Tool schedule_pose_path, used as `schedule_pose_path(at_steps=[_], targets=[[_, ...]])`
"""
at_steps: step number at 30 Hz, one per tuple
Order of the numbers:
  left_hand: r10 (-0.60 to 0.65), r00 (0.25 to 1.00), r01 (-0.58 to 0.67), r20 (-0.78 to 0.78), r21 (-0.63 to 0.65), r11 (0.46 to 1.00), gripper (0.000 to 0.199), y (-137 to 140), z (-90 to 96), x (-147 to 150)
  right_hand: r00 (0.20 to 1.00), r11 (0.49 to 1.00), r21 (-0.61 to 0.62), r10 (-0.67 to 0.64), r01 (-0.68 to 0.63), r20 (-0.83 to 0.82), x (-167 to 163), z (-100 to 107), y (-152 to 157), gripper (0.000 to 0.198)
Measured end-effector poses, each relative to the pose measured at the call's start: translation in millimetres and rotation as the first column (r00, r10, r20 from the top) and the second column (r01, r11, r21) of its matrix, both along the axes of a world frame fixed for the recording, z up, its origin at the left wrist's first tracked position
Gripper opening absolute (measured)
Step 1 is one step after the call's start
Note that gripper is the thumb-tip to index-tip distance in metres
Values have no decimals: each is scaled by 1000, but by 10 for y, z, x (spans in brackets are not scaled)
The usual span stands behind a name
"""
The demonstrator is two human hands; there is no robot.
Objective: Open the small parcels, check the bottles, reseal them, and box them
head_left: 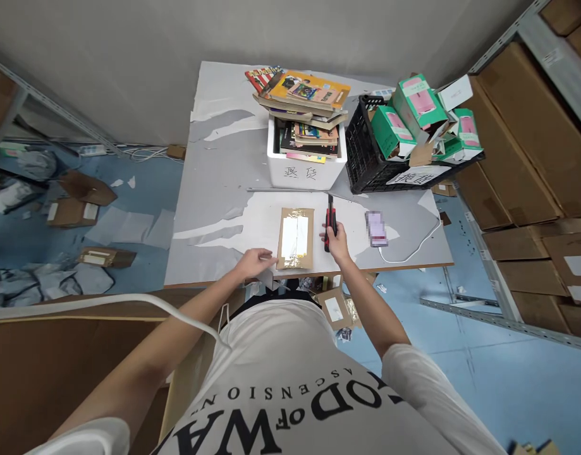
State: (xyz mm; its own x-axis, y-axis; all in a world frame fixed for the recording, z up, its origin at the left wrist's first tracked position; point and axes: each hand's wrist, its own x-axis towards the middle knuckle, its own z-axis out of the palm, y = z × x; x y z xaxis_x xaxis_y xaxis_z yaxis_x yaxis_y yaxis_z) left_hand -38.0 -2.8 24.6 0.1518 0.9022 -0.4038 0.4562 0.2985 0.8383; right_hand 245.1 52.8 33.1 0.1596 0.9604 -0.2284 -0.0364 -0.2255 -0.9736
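Observation:
A flat cardboard parcel (296, 253) lies at the front of the table, with a white label and clear tape across it. Beside its lower left corner is my left hand (256, 263), fingers reaching toward the edge and holding nothing; whether the fingertips touch the cardboard I cannot tell. To the parcel's right, my right hand (337, 241) grips a red and black utility knife (330, 221), which points away from me. A phone (376, 229) with a white cable rests further right on the table.
Behind the parcel stands a white bin (306, 174) heaped with books (313, 91). Right of it is a black crate (366, 148) of green boxes (420, 104). The table (214, 170) has a torn grey covering. Shelved cartons (522, 133) line the right; cardboard and bags litter the floor.

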Motion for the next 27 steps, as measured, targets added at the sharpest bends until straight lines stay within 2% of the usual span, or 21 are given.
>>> schedule_pose_path(at_steps=[3,7,10,12,16,19,21,24,27], targets=[[73,992,-62,-99,115,991,52,465,18,1,992,992,-98,-85,76,-88,28,55,-529,34],[49,998,-44,-28,175,984,62,1100,-26,144,912,947,-290,-236,138,-335,-100,76,-1158,35],[34,999,-39,33,156,987,55,1401,-99,267,838,918,-379,-298,120,-457,-260,61,-1428,40],[36,996,-46,82,113,992,46,1491,-160,326,816,918,-384,-295,98,-497,-364,40,-1506,42],[112,978,-120,174,38,992,30,1500,-258,381,806,930,-347,-295,120,-513,-504,-1,-1498,36],[175,966,-186,192,41,982,28,1448,-267,351,804,930,-327,-322,169,-500,-500,-26,-1414,37],[207,961,-222,185,63,973,30,1392,-234,276,836,942,-285,-295,174,-464,-429,-37,-1311,36],[252,951,-274,178,115,955,36,1237,-147,85,887,965,-212,-231,156,-399,-245,-32,-1031,35],[302,936,-329,181,143,933,43,956,-68,-118,924,981,-152,-168,122,-343,-52,1,-593,36]])
